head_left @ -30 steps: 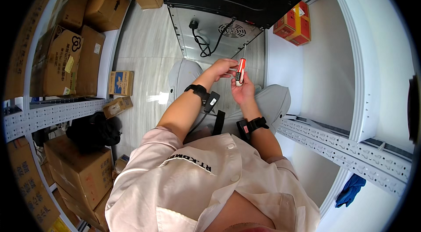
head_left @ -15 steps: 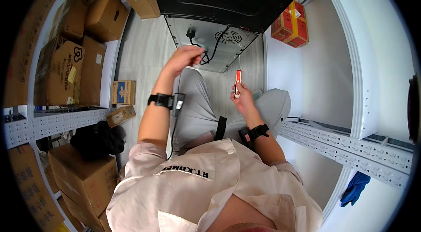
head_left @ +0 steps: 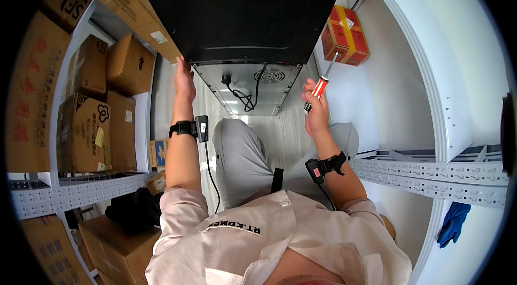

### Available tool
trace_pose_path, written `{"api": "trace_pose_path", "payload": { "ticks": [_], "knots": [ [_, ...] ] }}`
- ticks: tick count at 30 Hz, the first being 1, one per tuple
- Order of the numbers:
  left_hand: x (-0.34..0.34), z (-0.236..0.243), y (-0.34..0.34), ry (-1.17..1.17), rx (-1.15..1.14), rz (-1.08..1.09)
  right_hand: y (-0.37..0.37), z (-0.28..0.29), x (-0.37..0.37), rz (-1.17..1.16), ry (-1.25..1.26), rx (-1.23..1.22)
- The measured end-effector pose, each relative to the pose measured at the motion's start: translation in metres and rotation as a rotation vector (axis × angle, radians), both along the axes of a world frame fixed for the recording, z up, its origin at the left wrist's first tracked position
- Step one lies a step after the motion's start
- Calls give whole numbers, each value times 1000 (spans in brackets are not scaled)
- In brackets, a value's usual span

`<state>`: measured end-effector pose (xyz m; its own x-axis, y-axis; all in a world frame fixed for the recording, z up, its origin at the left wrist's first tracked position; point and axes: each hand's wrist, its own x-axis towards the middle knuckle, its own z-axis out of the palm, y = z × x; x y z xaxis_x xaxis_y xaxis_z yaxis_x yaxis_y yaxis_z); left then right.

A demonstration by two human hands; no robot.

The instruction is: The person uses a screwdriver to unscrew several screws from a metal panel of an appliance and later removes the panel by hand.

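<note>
A tall appliance with a black top [head_left: 242, 13] stands in front of me, its grey metal panel [head_left: 247, 88] facing me. On that panel hang a looped black power cord [head_left: 249, 99] with a plug [head_left: 226, 78], beside a round vent [head_left: 269, 75]. My left hand [head_left: 184, 81] reaches along the appliance's left edge with fingers stretched out, holding nothing; whether it touches the side I cannot tell. To the right of the panel, my right hand [head_left: 318, 110] is closed around the handle of a red-and-white screwdriver [head_left: 320, 89]. The screwdriver's metal shaft points up and away from me.
Shelving on the left carries several cardboard boxes [head_left: 129, 64], and a tall carton [head_left: 137, 10] stands against the appliance's left. At right, a red box with yellow tape [head_left: 346, 37] sits beyond the screwdriver. White perforated shelf beams [head_left: 431, 174] flank my right arm.
My left hand has left the cord and moved to the appliance's left edge, its fingers straightening. My right hand has lifted the screwdriver rightward and tilted it. The whole view has shifted.
</note>
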<state>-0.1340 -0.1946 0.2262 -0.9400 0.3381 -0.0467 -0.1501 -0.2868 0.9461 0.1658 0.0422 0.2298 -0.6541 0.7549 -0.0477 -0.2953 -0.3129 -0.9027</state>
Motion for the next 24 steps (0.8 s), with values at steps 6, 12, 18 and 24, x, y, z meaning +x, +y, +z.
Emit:
{"api": "trace_pose_path", "payload": {
  "ticks": [6,12,18,24],
  "knots": [
    [11,3,18,15,233,-82,23,19,-30,80,87,147],
    [14,1,16,14,193,-65,30,11,-36,96,198,-78],
    [60,-8,17,40,150,-122,30,27,-31,34,23,190],
    [122,9,32,-39,84,-231,56,25,-27,-134,38,250]
  ]
}}
